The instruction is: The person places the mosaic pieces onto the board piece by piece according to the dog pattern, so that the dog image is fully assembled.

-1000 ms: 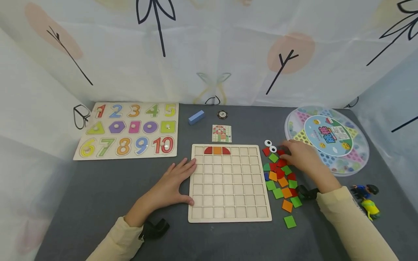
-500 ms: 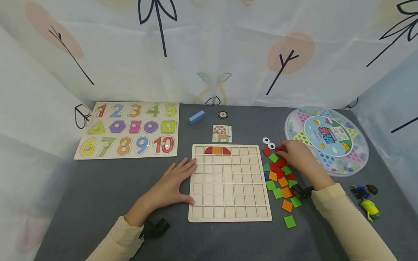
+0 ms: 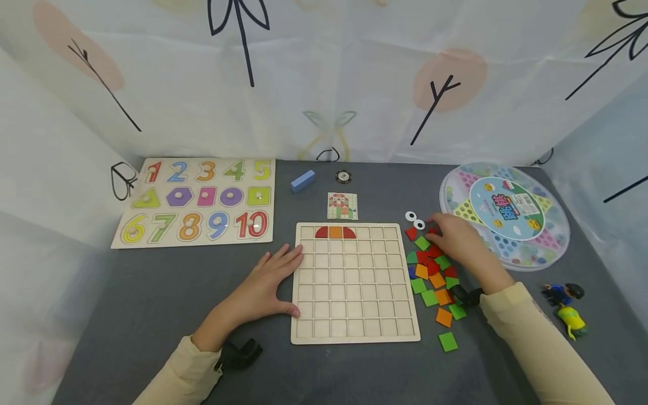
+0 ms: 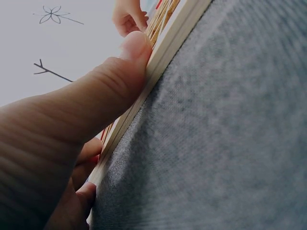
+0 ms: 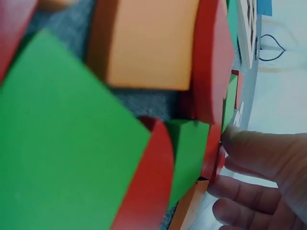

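A wooden grid board [image 3: 354, 284] lies in the middle of the table. Three pieces sit in its top row: an orange square [image 3: 335, 232] between two red curved ones. My left hand [image 3: 260, 289] rests at the board's left edge, fingers spread; the left wrist view shows its thumb [image 4: 129, 60] along the wooden rim. To the right of the board, my right hand [image 3: 460, 239] reaches into the back of a pile of coloured pieces [image 3: 437, 281]. Its thumb and fingers are around a small red piece [image 3: 432, 230]; I cannot tell whether they pinch it.
Two white eye pieces [image 3: 415, 220] lie beside the right hand. Behind the board are a pattern card [image 3: 342, 206], a blue block [image 3: 302, 181] and a dark round token [image 3: 343, 176]. A number puzzle [image 3: 194, 202], round game box [image 3: 506, 216] and toy figures [image 3: 567, 309] flank it.
My right hand has shifted slightly left and back among the pieces, and the two eye pieces have moved a little the same way. The left hand holds its place at the board.
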{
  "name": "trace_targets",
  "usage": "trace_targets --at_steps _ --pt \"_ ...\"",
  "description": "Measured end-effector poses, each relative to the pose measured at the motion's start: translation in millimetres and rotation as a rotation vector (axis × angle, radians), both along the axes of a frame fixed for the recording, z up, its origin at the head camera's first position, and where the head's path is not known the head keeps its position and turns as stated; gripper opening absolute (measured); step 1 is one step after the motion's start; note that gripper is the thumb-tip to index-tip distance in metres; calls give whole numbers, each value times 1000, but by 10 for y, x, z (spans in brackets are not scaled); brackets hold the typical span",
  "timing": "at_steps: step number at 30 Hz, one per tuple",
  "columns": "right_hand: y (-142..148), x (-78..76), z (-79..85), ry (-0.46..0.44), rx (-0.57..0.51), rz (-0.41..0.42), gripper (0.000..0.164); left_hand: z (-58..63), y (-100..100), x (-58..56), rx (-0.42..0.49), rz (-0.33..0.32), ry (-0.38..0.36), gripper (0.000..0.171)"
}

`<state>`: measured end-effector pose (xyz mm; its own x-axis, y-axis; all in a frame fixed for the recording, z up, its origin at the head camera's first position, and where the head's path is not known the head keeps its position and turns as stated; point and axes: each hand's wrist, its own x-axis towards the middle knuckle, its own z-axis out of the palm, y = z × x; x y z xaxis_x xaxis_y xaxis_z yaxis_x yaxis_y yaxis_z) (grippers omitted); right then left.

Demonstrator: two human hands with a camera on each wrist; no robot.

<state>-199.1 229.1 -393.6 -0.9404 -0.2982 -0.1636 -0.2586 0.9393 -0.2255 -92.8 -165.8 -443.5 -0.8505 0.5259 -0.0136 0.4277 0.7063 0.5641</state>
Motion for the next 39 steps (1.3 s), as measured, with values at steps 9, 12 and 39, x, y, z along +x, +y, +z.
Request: trace_targets --at_steps 9,12,39 --pt "81 -14 85 -103 -47 50 31 -4 -2 2 -3 9 -6 110" --pt "82 -24 87 -106 -51 83 29 -3 -7 6 -5 12 -3 110" --pt "-161 31 206 97 -45 178 23 17 -10 7 -3 3 -4 110"
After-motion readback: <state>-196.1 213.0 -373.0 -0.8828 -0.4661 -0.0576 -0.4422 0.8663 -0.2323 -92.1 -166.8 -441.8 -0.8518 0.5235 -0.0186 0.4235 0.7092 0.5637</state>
